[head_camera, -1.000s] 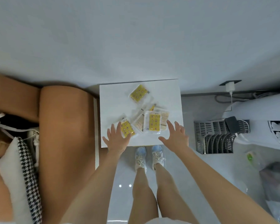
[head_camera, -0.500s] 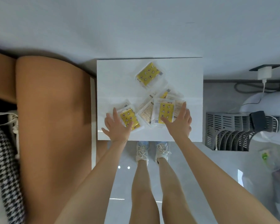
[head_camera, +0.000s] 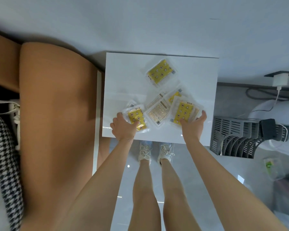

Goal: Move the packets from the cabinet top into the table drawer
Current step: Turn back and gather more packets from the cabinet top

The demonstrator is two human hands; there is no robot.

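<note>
Several packets (head_camera: 157,114) lie loose on the white surface (head_camera: 123,77) of the cabinet. None is in the drawer yet, and the drawer is out of view. At 8 o'clock of the spread, the left hand (head_camera: 123,129) grips a yellow packet (head_camera: 137,118), with the thumb laid over its near edge and the fingers (head_camera: 118,116) curled at its left side. At 4 o'clock the right hand (head_camera: 193,129) holds a small stack (head_camera: 184,112), thumb on top and fingers wrapped round its right edge. The hands sit on the outer sides of the spread, probably to draw it together for a single lift. A lone packet (head_camera: 160,72) sits apart at 12 o'clock, in neither grip. On the floor at 3 o'clock of the cabinet stands a grey slotted rack (head_camera: 232,137); its contents cannot be made out. A tan sofa (head_camera: 57,114) fills 9 o'clock.
</note>
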